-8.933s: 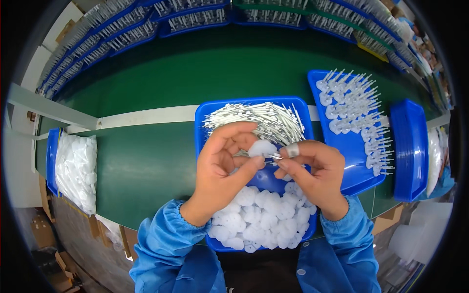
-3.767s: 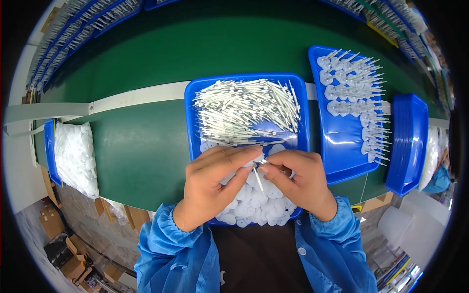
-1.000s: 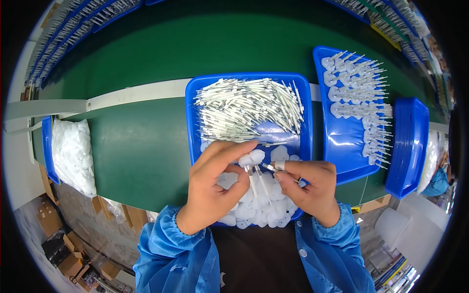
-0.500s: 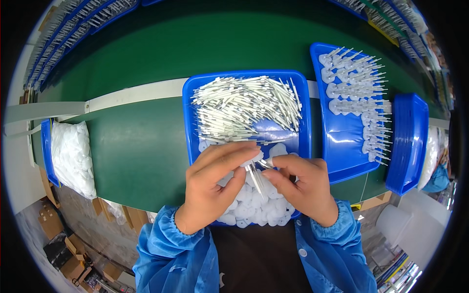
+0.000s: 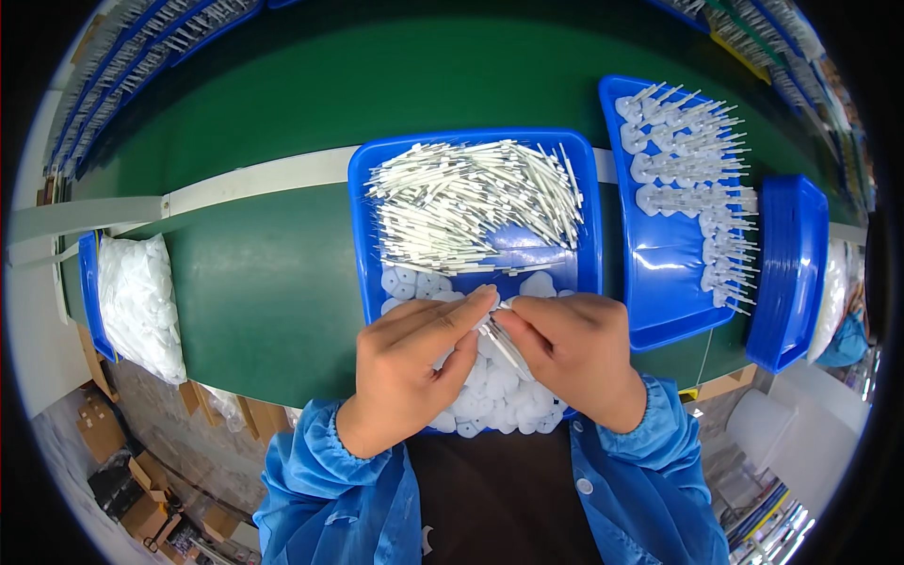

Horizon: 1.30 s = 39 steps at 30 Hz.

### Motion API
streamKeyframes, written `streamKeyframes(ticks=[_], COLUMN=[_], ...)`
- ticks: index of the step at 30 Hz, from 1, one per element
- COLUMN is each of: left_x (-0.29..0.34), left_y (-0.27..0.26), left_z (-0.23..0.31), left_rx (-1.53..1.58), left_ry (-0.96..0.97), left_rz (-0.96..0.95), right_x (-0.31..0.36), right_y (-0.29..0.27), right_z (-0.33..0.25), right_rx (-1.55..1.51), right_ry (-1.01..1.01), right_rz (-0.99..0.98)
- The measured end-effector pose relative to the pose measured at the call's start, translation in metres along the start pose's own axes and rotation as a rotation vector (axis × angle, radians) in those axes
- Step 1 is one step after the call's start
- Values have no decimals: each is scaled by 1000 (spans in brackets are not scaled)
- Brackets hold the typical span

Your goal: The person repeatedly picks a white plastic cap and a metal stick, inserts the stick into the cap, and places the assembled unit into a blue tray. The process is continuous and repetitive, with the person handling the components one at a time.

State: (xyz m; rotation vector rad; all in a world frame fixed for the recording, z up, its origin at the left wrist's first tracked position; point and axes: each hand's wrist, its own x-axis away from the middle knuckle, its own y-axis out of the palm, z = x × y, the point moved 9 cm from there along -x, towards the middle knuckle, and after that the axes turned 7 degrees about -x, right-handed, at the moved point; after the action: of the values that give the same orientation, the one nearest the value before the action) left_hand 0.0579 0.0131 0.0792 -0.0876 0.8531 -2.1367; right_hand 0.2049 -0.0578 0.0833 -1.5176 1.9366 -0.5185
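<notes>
My left hand [image 5: 410,367] and my right hand [image 5: 576,356] meet over the near half of a blue tray [image 5: 359,212]. Between the left thumb and fingers is a white plastic disc, mostly covered by the fingertips. Several thin white rods [image 5: 508,352] slant down from it toward me. My right thumb and fingers pinch at the disc's edge where the rods join; what exactly they grip is hidden. Loose white rods [image 5: 471,198] fill the tray's far half. Translucent white discs [image 5: 499,400] with small holes lie heaped under my hands.
On the right, a second blue tray [image 5: 664,273] carries rows of discs with rods standing in them. Beside it stand stacked blue trays [image 5: 786,273]. A bag of white pieces [image 5: 141,306] rests at the left on the green table [image 5: 254,282]. Filled trays [image 5: 141,66] line the far left.
My right fingers have closed in against the disc and my left fingertips. The rods have swung slightly to the right, and both hands stay over the disc heap.
</notes>
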Motion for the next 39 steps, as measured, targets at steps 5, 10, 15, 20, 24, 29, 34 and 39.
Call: streamKeyframes(ticks=[5,10,15,20,24,29,34,39], left_x=[1,3,-2,-7,-10,-9,-11,-5], left_y=[0,2,2,6,2,6,2,2], left_z=[0,-1,-2,-1,14,20,27,28], left_rx=[-22,59,352,302,148,171,82,92], left_ry=[-15,-103,-214,-124,23,39,117,147], left_rz=[4,-56,-34,-82,-12,-28,-62,-66], right_x=[-1,-5,1,0,6,12,16,20], right_y=[2,4,-9,-23,-22,-16,-4,-2], right_z=[0,10,11,8,22,28,42,34], right_rx=[-8,-210,-169,-259,-536,-653,-837,-966], right_ry=[11,98,131,-12,101,248,450,398], right_rz=[1,-63,-15,80,-5,-22,-82,-112])
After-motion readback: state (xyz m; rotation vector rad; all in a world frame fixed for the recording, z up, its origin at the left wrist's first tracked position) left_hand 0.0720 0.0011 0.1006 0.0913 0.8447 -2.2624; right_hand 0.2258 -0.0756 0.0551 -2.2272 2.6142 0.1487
